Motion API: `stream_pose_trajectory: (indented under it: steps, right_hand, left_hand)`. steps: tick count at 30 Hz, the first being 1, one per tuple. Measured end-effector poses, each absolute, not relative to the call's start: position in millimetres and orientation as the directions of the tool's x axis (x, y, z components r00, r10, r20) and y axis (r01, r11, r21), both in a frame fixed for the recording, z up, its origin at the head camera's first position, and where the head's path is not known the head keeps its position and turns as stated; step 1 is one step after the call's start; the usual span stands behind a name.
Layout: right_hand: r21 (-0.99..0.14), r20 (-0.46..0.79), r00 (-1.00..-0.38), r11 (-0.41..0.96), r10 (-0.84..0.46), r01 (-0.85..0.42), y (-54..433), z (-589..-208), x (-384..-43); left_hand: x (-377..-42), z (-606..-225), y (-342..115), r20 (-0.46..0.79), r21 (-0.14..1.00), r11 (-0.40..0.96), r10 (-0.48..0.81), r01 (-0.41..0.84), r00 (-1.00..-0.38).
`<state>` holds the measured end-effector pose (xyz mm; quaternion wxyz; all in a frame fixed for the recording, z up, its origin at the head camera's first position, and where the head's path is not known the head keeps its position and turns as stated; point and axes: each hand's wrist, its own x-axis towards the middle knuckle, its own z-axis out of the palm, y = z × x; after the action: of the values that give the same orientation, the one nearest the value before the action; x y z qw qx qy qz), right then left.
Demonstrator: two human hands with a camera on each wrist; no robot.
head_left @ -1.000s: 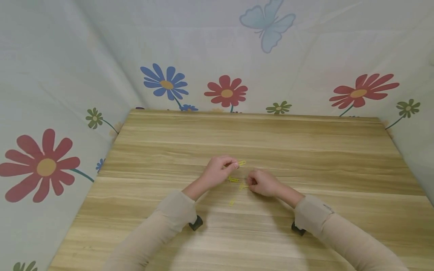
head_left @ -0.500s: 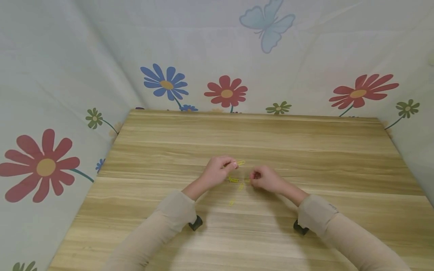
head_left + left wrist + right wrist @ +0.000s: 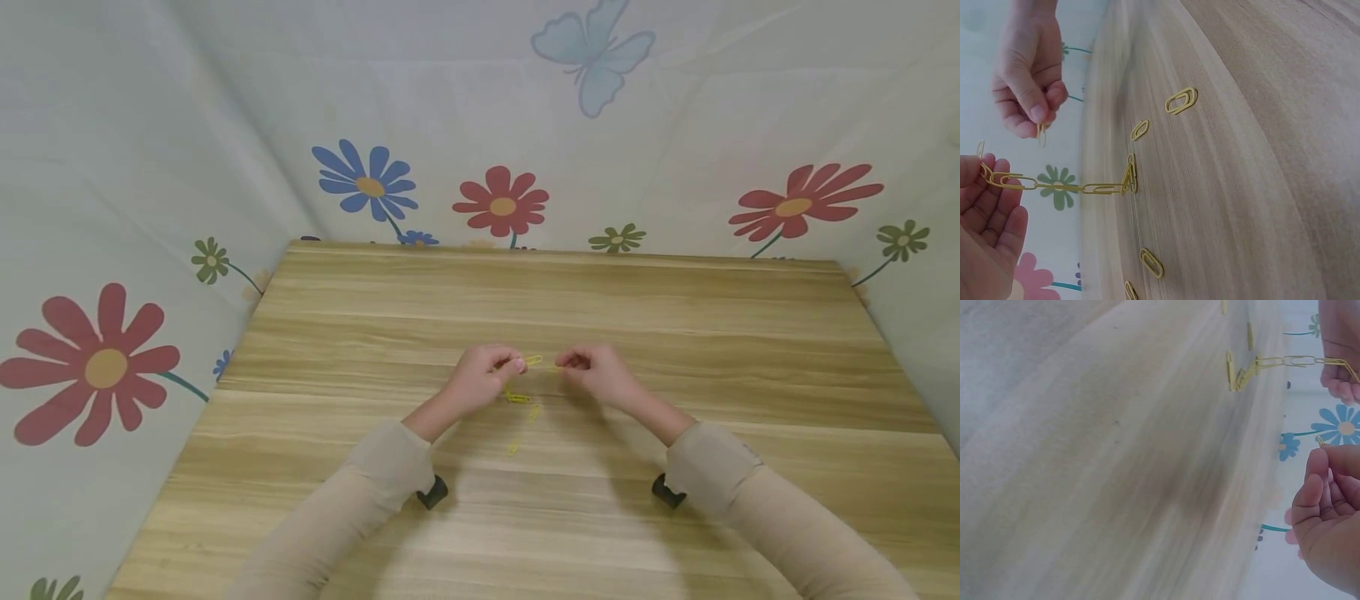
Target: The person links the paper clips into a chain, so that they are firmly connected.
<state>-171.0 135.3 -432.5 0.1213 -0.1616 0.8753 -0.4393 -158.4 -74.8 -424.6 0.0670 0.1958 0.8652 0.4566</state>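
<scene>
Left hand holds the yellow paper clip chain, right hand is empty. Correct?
Not quite: the right hand isn't empty; it pinches a paper clip, as the left wrist view shows. The left hand does hold the yellow paper clip chain.

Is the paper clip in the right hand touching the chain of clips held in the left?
Apart. The left wrist view shows a clear gap between the paper clip pinched in the right hand and the chain held by the left hand.

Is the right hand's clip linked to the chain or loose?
Loose: the left wrist view shows a gap between the clip in the right hand and the chain held by the left hand.
</scene>
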Motion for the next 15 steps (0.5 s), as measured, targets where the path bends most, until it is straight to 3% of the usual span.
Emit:
stream_pose_trajectory:
  steps: [15]
  right_hand:
    - [-0.872,-0.069,-0.945,0.479,-0.321,-0.099,138.7,-413.2,-170.5]
  left_hand:
    - [-160.1,-429.5,-73.5,0.046,0.82,0.518,0.366,0.245,-0.929]
